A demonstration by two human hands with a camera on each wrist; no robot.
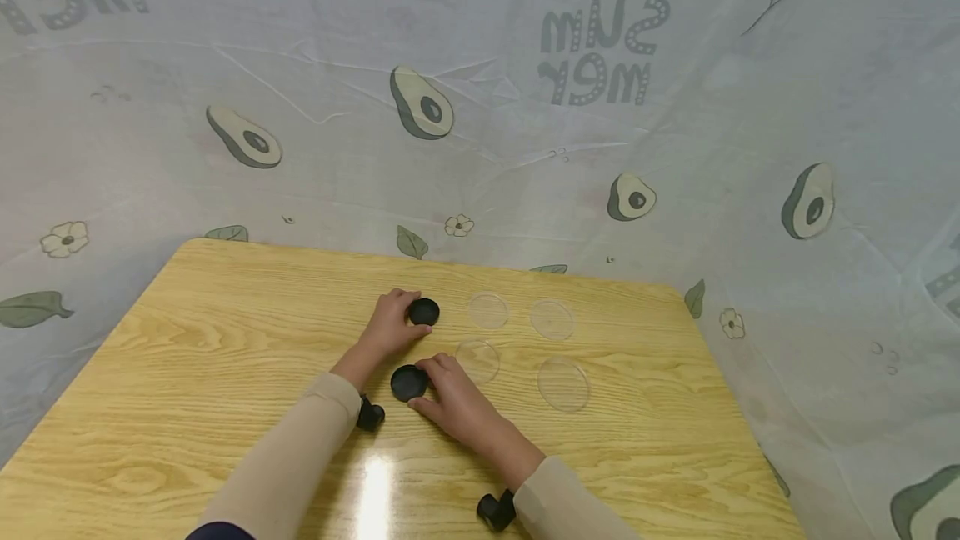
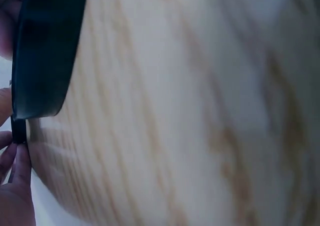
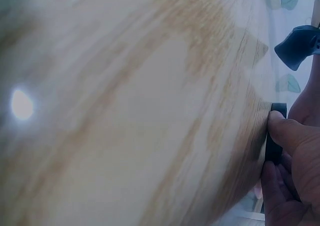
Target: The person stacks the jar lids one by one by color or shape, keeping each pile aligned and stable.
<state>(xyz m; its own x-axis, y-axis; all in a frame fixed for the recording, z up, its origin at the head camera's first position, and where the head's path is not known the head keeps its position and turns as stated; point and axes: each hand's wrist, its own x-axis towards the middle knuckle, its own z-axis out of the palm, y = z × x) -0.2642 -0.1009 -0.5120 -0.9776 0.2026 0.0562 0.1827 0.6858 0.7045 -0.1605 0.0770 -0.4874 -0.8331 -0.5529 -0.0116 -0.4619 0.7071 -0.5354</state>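
Observation:
Two shallow, round black dishes with raised rims are on the wooden table, one farther back and one nearer. My left hand [image 1: 388, 322] pinches the far black dish [image 1: 424, 312] by its edge, thumb in front and fingers behind. Nearer, my right hand [image 1: 455, 400] holds the near black dish [image 1: 408, 383] from its right side between thumb and fingers. In the right wrist view the thumb [image 3: 284, 128] presses the rim of this black dish [image 3: 275, 148]. The near black dish [image 2: 50, 51] looms large at the left of the left wrist view.
Several clear round discs lie to the right on the wooden table [image 1: 645, 440], one clear disc [image 1: 480, 359] right beside my right hand. A printed cloth [image 1: 337, 148] hangs behind the table. Black wrist cameras [image 1: 370, 415] sit under both forearms.

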